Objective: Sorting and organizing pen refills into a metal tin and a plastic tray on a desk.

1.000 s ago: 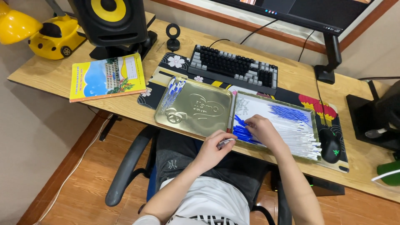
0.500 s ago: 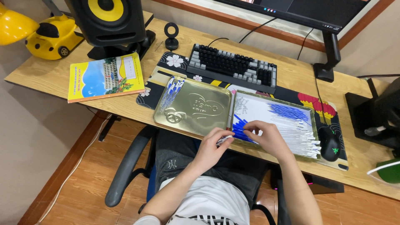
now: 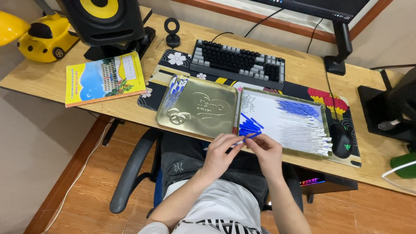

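Low in the middle of the frame, the left hand (image 3: 219, 151) and the right hand (image 3: 265, 152) meet just off the near desk edge, fingertips pinched together on a thin blue stick (image 3: 250, 136). It is too small to tell which fingers carry it or what kind of piece it is. The stick sits at the lower left corner of the open tin tray (image 3: 324, 113), just below a small pile of blue sticks (image 3: 248, 127). Further right in the tray, the white sticks (image 3: 305, 135) overhang the near rim, and a second bunch of blue ones (image 3: 299, 108) lies toward the top.

Left of the tray, touching it, lies the gold tin lid (image 3: 197, 106), with blue-and-white pieces (image 3: 173, 90) in its upper left corner, blurred. The monitor is cut off at the top edge. The mouse (image 3: 342, 139) sits just right of the tray. Bare desk (image 3: 56, 84) shows around the booklet (image 3: 105, 78) at left.
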